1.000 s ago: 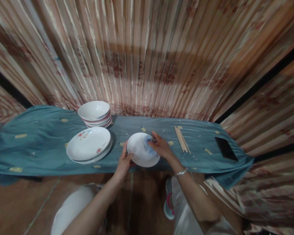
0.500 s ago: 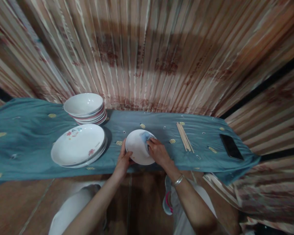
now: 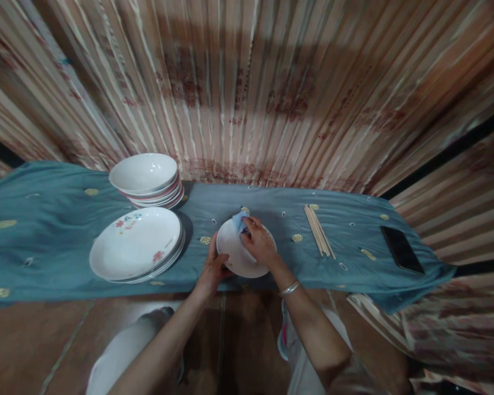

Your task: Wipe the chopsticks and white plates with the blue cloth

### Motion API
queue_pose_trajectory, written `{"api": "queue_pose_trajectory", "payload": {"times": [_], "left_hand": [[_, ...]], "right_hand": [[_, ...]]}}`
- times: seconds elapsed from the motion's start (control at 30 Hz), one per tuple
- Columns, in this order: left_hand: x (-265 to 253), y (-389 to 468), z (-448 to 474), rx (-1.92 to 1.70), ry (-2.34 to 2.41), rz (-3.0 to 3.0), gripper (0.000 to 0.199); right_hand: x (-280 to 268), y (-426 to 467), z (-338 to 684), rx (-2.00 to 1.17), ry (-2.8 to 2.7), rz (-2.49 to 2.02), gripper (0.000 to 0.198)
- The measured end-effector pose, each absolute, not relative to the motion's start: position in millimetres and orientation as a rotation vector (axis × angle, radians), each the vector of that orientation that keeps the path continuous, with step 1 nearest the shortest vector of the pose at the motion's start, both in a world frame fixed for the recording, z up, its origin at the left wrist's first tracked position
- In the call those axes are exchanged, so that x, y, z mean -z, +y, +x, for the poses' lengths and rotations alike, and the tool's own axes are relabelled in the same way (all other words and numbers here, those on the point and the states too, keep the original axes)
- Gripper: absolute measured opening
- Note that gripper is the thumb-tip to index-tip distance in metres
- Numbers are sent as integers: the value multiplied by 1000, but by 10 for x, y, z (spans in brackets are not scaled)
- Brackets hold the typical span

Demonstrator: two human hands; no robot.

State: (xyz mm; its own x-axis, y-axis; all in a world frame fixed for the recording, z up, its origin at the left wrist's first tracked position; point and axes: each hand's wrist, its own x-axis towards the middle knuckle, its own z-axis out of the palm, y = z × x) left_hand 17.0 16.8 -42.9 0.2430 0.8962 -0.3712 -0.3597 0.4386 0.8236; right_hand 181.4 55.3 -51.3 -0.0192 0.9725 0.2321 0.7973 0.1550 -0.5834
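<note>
One white bowl (image 3: pixel 241 264), held at near edge of draped table (image 3: pixel 267 200), between plate stack (image 3: pixel 135 241) and chopsticks (image 3: pixel 320 233), seemingly spaced apart for working room. Left hand (image 3: pixel 212 271): thumb over rim, other fingers partly hidden, clamped on bowl, likely to steady it. Right hand (image 3: pixel 259 242): fingers bunched together on blue cloth (image 3: pixel 239 221) at far rim, apparently for wiping.

Cloth (image 3: pixel 239 222) coloured light blue; bowl (image 3: pixel 245 267) coloured white. Plates (image 3: pixel 140 247) printed with red flowers on white; stacked bowls (image 3: pixel 146 174) banded in red. Desk (image 3: pixel 61 236) draped in teal, dotted with yellow. Curtain (image 3: pixel 230 82) printed in dark red.
</note>
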Motion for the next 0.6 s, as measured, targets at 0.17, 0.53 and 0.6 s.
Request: {"api": "queue_pose_trajectory", "payload": {"times": [0.17, 0.53, 0.6], "left_hand": [[451, 139, 157, -946, 935, 680, 83], [421, 103, 176, -931, 899, 655, 75], [385, 99, 183, -937, 877, 639, 73]], "right_hand": [[527, 664, 1681, -681, -1731, -1449, 49], [429, 440, 1556, -1136, -1775, -1123, 34], [403, 356, 1583, -1177, -1808, -1105, 32]]}}
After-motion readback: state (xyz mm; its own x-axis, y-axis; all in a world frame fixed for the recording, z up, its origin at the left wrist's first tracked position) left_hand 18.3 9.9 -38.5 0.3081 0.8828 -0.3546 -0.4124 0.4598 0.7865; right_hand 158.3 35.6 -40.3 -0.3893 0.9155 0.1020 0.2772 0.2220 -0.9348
